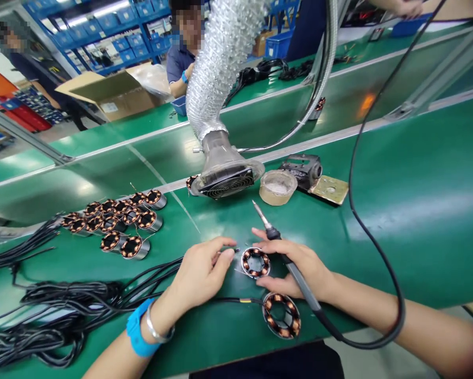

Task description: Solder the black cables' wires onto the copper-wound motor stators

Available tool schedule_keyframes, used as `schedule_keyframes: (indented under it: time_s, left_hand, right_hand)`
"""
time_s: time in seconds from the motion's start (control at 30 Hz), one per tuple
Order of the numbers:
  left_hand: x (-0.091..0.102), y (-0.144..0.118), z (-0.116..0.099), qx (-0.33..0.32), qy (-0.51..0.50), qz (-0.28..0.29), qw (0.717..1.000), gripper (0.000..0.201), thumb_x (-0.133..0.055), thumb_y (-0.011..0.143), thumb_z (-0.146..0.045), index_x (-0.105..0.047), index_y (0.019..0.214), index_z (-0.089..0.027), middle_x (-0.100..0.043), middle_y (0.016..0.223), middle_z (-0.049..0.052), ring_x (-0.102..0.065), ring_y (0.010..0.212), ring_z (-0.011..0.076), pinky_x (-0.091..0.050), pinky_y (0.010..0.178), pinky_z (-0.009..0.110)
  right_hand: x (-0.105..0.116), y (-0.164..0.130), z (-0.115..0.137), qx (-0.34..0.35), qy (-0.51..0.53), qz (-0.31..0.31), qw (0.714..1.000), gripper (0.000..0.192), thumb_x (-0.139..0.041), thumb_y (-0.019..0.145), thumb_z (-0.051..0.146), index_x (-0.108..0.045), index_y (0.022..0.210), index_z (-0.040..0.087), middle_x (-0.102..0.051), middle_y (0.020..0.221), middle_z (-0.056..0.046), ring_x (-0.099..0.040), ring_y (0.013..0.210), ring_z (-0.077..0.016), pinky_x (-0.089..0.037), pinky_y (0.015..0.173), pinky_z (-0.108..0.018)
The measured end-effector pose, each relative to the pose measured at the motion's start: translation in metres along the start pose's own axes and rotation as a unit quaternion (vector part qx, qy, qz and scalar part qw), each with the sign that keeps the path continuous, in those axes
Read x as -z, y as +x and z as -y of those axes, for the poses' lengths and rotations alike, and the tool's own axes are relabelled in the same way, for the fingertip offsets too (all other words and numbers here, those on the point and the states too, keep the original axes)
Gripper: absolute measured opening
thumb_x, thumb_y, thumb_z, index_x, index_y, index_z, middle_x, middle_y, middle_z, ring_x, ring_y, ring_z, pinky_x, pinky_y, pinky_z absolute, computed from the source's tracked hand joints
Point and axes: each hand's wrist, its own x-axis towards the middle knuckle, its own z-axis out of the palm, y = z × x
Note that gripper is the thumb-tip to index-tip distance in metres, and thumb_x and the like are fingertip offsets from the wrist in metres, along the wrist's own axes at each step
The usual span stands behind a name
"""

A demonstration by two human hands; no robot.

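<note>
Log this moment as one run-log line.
left hand: pinches wire end beside stator | right hand: holds soldering iron, tip raised, fingers touching stator | second stator: near table edge

Two bare forearms with no sleeves, left hand [200, 273] unadorned on the fingers, left wrist wearing a bright blue band [138, 329] and beside it a thin silver bangle [156, 329], right hand [295, 268] and wrist wearing nothing.

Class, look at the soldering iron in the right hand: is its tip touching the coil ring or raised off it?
Raised: the soldering iron points up and away from the coil ring.
</note>
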Motion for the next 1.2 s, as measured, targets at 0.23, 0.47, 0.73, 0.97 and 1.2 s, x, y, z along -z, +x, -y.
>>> schedule_keyframes:
  time_s: [0.23, 0.47, 0.73, 0.97, 1.2]
  left_hand:
    - [-0.006, 0.019, 0.012, 0.076, -0.172, 0.118, 0.975, 0.034, -0.054, 0.088, -0.044, -0.059, 0.069, -0.016, -0.042, 0.056, -0.005, -0.035, 0.052, 0.01, -0.024, 0.05, 0.022]
    - [-0.016, 0.027, -0.002, 0.156, -0.339, 0.099, 0.923, 0.047, -0.059, 0.08, -0.063, -0.057, 0.072, -0.016, -0.026, 0.047, -0.01, -0.017, 0.045, 0.0073, -0.014, 0.046, 0.022]
    - [-0.016, 0.008, 0.002, 0.136, -0.269, 0.084, 0.95, 0.042, -0.06, 0.083, -0.054, -0.06, 0.071, -0.014, -0.035, 0.054, -0.006, -0.024, 0.052, 0.0083, -0.017, 0.05, 0.023]
    - [-0.015, 0.0, 0.004, 0.104, -0.156, 0.063, 0.98, 0.03, -0.068, 0.08, -0.044, -0.07, 0.089, -0.016, -0.04, 0.056, -0.006, -0.027, 0.055, 0.0094, -0.021, 0.054, 0.023]
    - [-0.032, -0.018, -0.013, 0.154, -0.269, 0.102, 0.945, 0.032, -0.059, 0.087, -0.042, -0.067, 0.077, -0.013, -0.043, 0.055, -0.005, -0.031, 0.051, 0.008, -0.023, 0.049, 0.022]
  right_hand:
    - [-0.003, -0.001, -0.007, 0.008, 0.001, 0.013, 1.0, 0.055, -0.074, 0.078, 0.028, -0.046, 0.124, 0.017, -0.061, 0.13, -0.019, -0.06, 0.121, -0.0261, -0.056, 0.096, -0.038]
    - [-0.008, -0.003, -0.006, -0.019, -0.002, 0.019, 1.0, 0.054, -0.072, 0.081, 0.03, -0.043, 0.126, 0.019, -0.064, 0.125, -0.015, -0.055, 0.127, -0.0243, -0.055, 0.098, -0.036]
    - [-0.008, -0.004, -0.004, -0.012, -0.015, 0.011, 1.0, 0.049, -0.069, 0.083, 0.031, -0.045, 0.125, 0.02, -0.062, 0.129, -0.016, -0.062, 0.118, -0.0228, -0.057, 0.095, -0.035]
    - [-0.008, -0.004, -0.004, -0.012, -0.029, 0.008, 0.999, 0.048, -0.068, 0.084, 0.03, -0.045, 0.125, 0.02, -0.062, 0.129, -0.016, -0.064, 0.116, -0.0225, -0.057, 0.094, -0.035]
    - [-0.008, -0.009, 0.001, -0.028, -0.06, 0.015, 0.998, 0.04, -0.066, 0.086, 0.03, -0.048, 0.121, 0.021, -0.061, 0.132, -0.014, -0.066, 0.113, -0.0224, -0.059, 0.092, -0.031]
